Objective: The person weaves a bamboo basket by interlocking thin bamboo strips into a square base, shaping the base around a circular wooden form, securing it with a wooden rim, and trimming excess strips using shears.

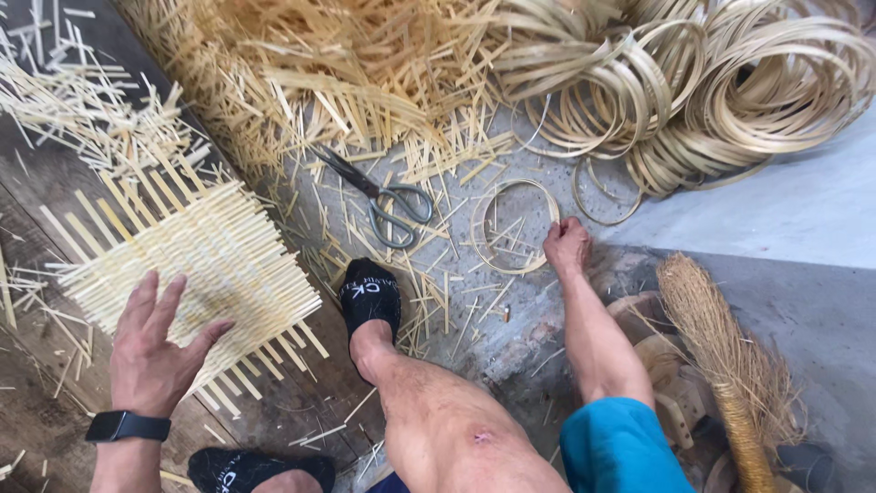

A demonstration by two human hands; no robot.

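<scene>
- Mat [196, 260]: a half-woven square of pale bamboo strips lies flat on dark boards, turned like a diamond, with loose strip ends sticking out on every edge. It sits straight ahead of the left hand [153, 351], under the fingertips.
- The left hand is spread wide, fingers apart and gripping nothing; the palm hovers over or presses lightly on the mat's near corner, and I cannot tell which. A dark watch [128, 425] bands the wrist behind it.
- The mat's strips run on two diagonals; the long loose ends point away from the left hand, up and to the left.
- A foot in a black sock [370, 297] rests just right of the mat, between the two hands. Beyond its toe lie scissors [383, 201], blades pointing away, among short offcuts.
- Ring [513, 226]: a small hoop of thin bamboo lies flat on the concrete, just ahead and left of the right hand [568, 245], touching it.
- The right hand is curled, its fingers closed at the ring's near edge; whether they pinch the ring is unclear.
- The right hand is by far the nearer to the ring; the left to the mat.
- Beyond the right hand are heaped coils [721, 91]; to its right, behind, a broom [721, 356].
</scene>
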